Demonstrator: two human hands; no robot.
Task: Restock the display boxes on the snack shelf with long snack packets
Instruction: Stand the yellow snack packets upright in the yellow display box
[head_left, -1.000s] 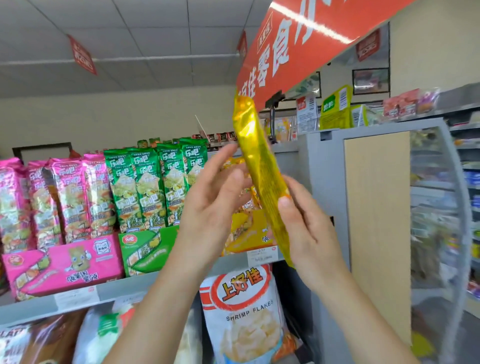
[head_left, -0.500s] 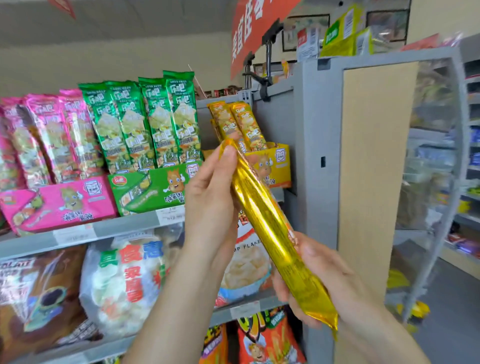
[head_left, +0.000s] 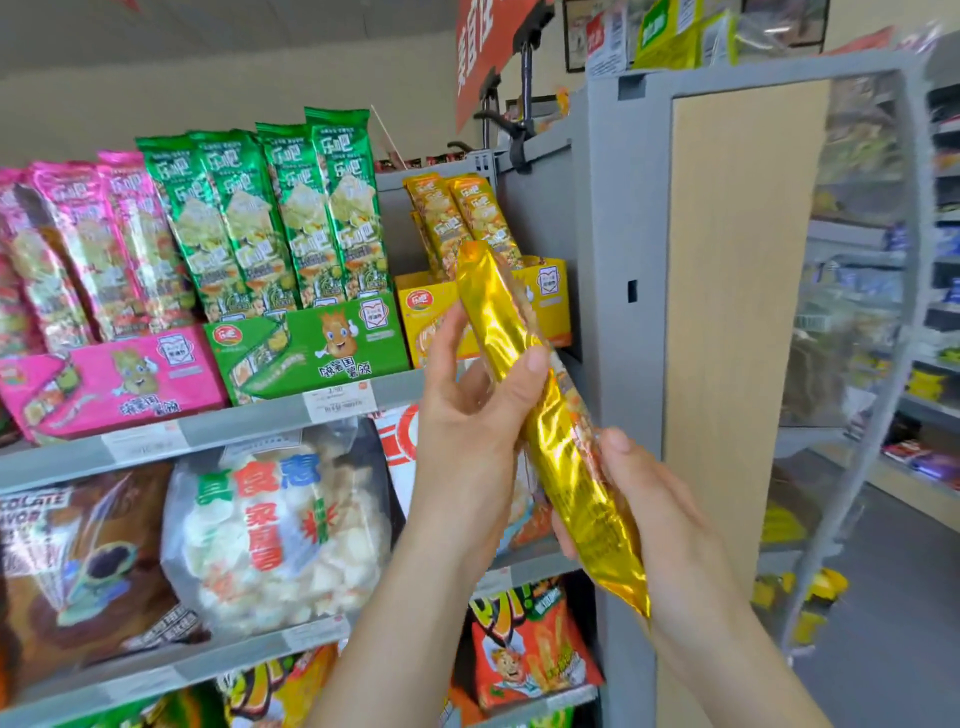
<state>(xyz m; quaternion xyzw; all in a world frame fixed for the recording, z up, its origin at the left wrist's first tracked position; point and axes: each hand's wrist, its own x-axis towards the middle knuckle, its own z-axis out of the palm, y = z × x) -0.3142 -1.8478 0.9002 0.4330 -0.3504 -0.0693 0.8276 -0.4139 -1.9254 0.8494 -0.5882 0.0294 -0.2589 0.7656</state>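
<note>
Fingers (head_left: 444, 338) of the left hand (head_left: 467, 415) were curled round the upper half of a long gold snack packet (head_left: 558, 447), thumb pressed on its front. The right hand (head_left: 644, 499) gripped the lower half. The packet slanted in front of the yellow display box (head_left: 548, 291) on the upper shelf (head_left: 218, 431), beside the green box (head_left: 311, 343).

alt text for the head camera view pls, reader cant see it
A person's left hand and right hand hold a long gold snack packet, tilted, in front of a shop shelf. Behind it stands a yellow display box with few packets, beside a fuller green box and a pink box.
</note>
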